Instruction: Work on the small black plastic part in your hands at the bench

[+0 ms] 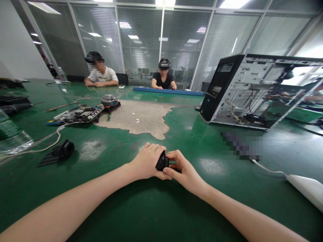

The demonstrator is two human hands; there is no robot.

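Observation:
A small black object (162, 162) is held between my two hands above the green table (121, 205). My left hand (149, 161) wraps round it from the left, with the fingers over its top and the thumb below. From the right, my right hand (183, 171) grips its side between thumb and fingertips. The palm of my left hand hides part of the object. To the left on the table lies a black part with a round end and flat slats (60, 152).
A circuit board (78, 115) and a fan-like part (109, 101) lie left of a bare brown patch (143, 117). An open computer case (227, 90) stands at right, a white power bank-like item (306, 188) nearer. A water bottle (12, 134) is left. Two people sit across.

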